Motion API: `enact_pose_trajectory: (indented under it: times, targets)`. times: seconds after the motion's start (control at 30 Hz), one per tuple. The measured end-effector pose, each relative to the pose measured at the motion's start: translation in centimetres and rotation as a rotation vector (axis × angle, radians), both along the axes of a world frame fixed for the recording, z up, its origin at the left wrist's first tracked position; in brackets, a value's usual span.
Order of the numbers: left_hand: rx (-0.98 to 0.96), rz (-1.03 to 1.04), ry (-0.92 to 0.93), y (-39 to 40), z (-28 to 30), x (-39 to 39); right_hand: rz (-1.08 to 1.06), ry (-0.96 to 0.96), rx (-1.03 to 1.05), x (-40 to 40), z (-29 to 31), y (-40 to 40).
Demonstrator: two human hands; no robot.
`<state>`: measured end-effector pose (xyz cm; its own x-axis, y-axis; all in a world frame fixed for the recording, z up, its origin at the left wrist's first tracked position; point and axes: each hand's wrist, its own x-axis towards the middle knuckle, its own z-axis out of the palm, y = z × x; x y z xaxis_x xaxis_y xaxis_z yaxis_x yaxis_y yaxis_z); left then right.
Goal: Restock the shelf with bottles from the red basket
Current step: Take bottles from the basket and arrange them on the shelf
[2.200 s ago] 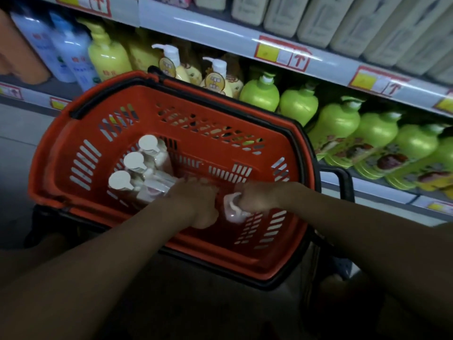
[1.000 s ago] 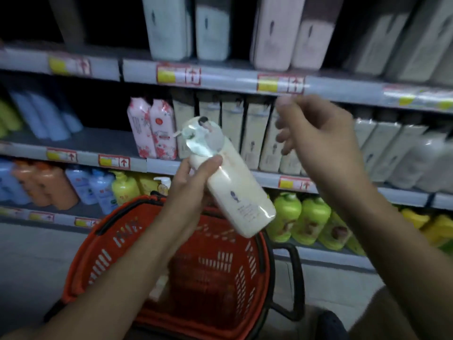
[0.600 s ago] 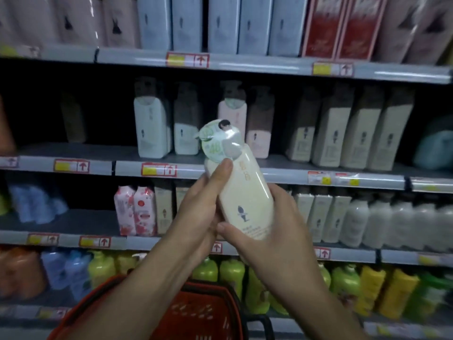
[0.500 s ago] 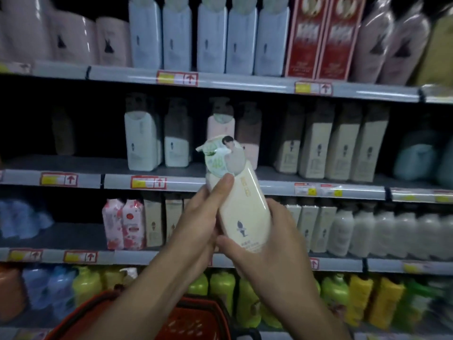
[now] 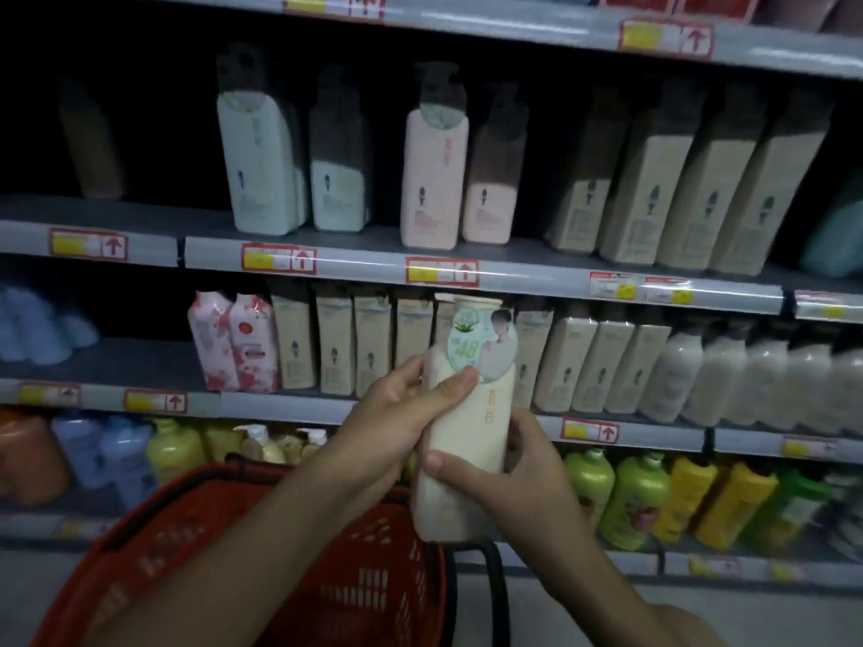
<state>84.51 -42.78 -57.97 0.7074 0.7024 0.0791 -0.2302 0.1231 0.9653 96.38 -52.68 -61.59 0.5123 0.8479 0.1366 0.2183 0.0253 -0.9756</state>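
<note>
A dark open gap (image 5: pixel 159 147) stood left of the pale green pump bottles (image 5: pixel 259 165); tightly packed cream cartons (image 5: pixel 336 343) blocked the grey middle shelf (image 5: pixel 280 406) below.

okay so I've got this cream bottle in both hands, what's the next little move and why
Probably lift the cream bottle up and right toward the row of matching cream bottles on the shelf above. Both the left hand and the right hand already grip it upright, above the red basket, and its colour matches that row.
</note>
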Motion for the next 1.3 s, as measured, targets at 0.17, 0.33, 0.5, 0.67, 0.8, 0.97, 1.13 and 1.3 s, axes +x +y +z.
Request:
enact_pose_trajectory:
  times: [0.17,0.33,0.5,0.67,0.8,0.97,1.13,1.3]
  targets:
    - [-0.004,0.061,0.127,2.3,-3.7,-3.6,0.070,0.136,-0.082,-1.2,-4.1,3.0]
    - [0.063,0.150,0.165,5.4,-3.8,-8.3,0.145,0.230,-0.058,-5.5,-4.1,7.1]
    - [0.265,0.300,0.197,9.9,-1.3,-13.1,0.214,0.271,0.000,-10.3,-1.4,12.5]
    - [0.415,0.462,0.199,16.2,1.4,-18.8,0.255,0.213,0.103,-13.7,1.3,19.3]
    - [0.455,0.477,0.187,20.3,4.1,-22.6,0.292,0.182,0.227,-16.7,4.2,24.1]
    - [0.459,0.522,0.091,24.1,7.8,-25.4,0.301,0.179,0.335,-19.4,8.3,28.4]
    - [0.479,0.540,0.034,27.2,10.5,-27.3,0.262,0.128,0.359,-21.6,10.7,31.3]
    - [0.500,0.526,0.039,30.5,11.8,-30.3,0.232,0.077,0.371,-24.7,12.0,34.3]
